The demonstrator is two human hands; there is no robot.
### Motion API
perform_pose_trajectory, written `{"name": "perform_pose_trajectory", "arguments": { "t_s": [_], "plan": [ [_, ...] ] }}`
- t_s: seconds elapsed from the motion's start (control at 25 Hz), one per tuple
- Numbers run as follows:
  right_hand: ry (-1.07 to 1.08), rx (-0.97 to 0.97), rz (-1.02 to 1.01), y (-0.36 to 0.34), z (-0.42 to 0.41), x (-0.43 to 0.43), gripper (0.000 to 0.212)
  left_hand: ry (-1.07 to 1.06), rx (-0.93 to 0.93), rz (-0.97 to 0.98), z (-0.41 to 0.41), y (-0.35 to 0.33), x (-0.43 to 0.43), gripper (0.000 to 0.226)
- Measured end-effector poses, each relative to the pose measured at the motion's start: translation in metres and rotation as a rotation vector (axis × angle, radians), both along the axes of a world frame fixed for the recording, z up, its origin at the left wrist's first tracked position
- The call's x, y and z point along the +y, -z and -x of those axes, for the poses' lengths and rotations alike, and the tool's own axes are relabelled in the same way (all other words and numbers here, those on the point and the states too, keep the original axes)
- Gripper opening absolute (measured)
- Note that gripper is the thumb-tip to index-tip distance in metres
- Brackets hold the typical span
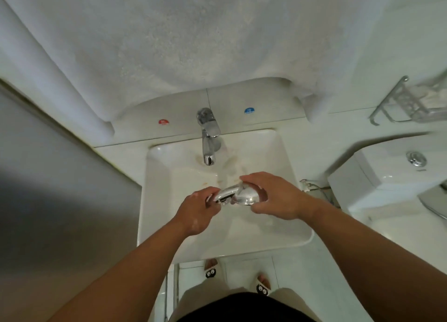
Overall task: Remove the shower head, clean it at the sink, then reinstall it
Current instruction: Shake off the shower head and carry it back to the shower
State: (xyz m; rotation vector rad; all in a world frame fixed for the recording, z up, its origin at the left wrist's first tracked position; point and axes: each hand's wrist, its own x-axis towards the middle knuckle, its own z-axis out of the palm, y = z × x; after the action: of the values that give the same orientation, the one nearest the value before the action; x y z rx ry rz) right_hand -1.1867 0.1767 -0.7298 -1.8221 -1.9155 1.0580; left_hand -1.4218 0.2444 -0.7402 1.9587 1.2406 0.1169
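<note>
Chrome shower head [238, 195] held over sink [154, 200] basin, mid-basin, below faucet [208, 150]. Left hand [196, 213] grips its handle end; right hand [271, 196] wraps the round head.
</note>
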Motion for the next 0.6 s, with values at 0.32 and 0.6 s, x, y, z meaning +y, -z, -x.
{"name": "perform_pose_trajectory", "arguments": {
  "t_s": [0.32, 0.6],
  "plan": [
    [0.19, -0.13, -0.057, 0.005, 0.034, 0.018, 0.064, 0.159, 0.078, -0.129, -0.001, -0.005, 0.029, 0.025],
    [0.227, -0.242, 0.039, 0.017, 0.061, -0.001, 0.053, 0.382, 0.095, -0.103, 0.018, 0.004, 0.054, 0.028]
  ]
}}
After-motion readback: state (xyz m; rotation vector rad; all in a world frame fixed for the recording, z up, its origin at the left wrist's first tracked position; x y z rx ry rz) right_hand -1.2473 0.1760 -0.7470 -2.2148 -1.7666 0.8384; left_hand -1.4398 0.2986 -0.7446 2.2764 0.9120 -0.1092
